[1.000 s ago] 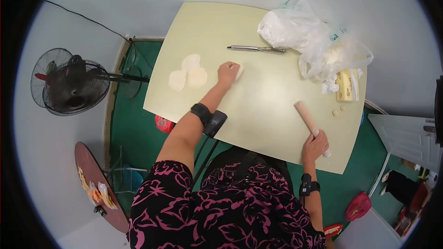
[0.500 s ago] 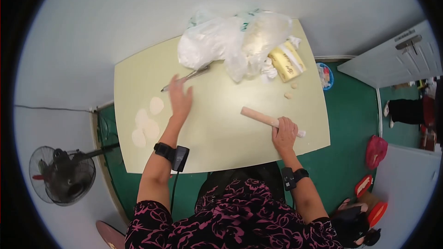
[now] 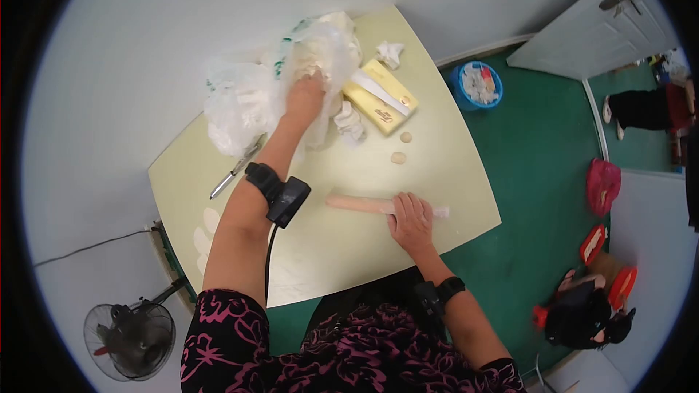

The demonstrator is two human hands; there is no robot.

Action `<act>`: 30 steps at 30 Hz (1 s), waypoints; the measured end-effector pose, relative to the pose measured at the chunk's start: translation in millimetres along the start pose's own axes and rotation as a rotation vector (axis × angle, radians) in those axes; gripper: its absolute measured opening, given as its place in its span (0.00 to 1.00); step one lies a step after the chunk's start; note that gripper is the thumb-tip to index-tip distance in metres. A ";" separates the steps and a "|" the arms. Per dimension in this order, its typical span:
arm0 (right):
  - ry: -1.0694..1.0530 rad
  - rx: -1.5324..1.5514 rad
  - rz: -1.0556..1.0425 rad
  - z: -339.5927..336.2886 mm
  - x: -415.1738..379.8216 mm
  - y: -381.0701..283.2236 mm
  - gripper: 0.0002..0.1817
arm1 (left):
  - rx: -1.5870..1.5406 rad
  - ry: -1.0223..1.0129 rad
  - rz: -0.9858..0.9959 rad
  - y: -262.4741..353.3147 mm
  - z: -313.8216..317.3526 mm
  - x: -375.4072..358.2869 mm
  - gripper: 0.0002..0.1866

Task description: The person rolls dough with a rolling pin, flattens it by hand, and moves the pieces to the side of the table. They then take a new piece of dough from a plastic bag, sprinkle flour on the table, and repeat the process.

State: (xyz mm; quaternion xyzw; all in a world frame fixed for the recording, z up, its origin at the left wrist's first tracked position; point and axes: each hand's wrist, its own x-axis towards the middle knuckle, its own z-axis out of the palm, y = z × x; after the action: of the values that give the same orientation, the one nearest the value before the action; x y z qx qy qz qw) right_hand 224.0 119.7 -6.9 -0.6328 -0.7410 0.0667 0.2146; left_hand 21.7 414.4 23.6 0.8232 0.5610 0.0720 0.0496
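Observation:
My right hand is wrapped around a wooden rolling pin lying near the table's front edge; the pin's right end pokes out past my fingers. At the back, my left hand reaches into the mouth of a clear plastic bag holding pale flour-like powder. Its fingertips are sunk in the bag and hidden. Two small dough pieces, one nearer and one farther, sit right of centre. Thin round dough wrappers lie at the left edge, partly covered by my left forearm.
A yellow tissue pack stands beside the bag, with crumpled tissues around it. A silver pen-like tool lies at the left. On the floor are a blue bin and a fan. A person stands beyond the door.
My left hand has moved from above the table's left side up into the plastic bag. My right hand still holds the rolling pin. The view has turned toward the right.

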 end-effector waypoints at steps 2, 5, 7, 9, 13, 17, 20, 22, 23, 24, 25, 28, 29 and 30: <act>-0.005 0.000 -0.001 -1.6 1.1 0.5 0.22 | -0.063 -0.005 -0.065 -7.4 -0.5 -2.8 0.15; 0.001 0.006 -0.007 -2.7 1.6 0.5 0.22 | -0.193 0.142 -0.180 -27.1 5.2 -4.5 0.14; 0.004 0.005 -0.012 -1.0 1.7 2.7 0.22 | -0.323 0.197 -0.376 -27.7 -6.8 2.3 0.15; 0.002 0.004 -0.018 0.8 1.0 4.1 0.22 | -0.468 0.219 -0.440 -23.8 -14.2 4.0 0.15; 0.010 0.006 -0.008 5.0 -0.7 3.2 0.21 | -1.383 0.122 -0.776 -16.9 -28.3 8.7 0.13; -0.072 0.011 0.028 2.3 1.0 1.9 0.23 | -2.305 -0.209 -0.858 -38.7 -29.7 -5.2 0.10; -0.047 -0.003 0.022 6.2 -1.7 0.5 0.24 | -2.347 -0.124 -0.904 11.2 -72.0 -49.8 0.09; 0.001 -0.019 0.000 9.8 -4.3 3.1 0.24 | -2.523 -0.251 -0.727 -4.3 -54.6 -93.9 0.09; 0.014 -0.023 -0.007 11.1 -4.8 3.4 0.24 | -2.602 -0.316 -0.626 -13.4 -43.2 -116.6 0.09; 0.031 -0.029 -0.014 12.0 -5.4 3.3 0.24 | -2.402 -0.310 -0.777 -20.5 -35.0 -137.0 0.09; 0.032 -0.029 -0.020 12.1 -5.5 3.1 0.24 | -2.198 -0.301 -0.912 -20.5 -38.2 -153.4 0.09; 0.052 -0.043 -0.031 11.7 -5.3 2.4 0.24 | -1.564 -0.259 -0.954 -1.8 -49.2 -203.9 0.14; 0.065 -0.051 -0.035 12.5 -4.8 2.2 0.24 | -1.428 -0.275 -0.910 4.3 -50.3 -216.2 0.16; 0.076 -0.062 -0.040 12.0 -4.6 1.3 0.24 | -1.295 -0.291 -0.867 7.3 -50.6 -227.9 0.19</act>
State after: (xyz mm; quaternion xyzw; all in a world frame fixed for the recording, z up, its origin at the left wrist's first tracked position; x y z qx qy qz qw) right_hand 220.9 117.6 -19.2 -0.6263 -0.7464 0.0154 0.2244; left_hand -62.5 199.7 60.3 0.3400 0.6659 0.2499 0.6152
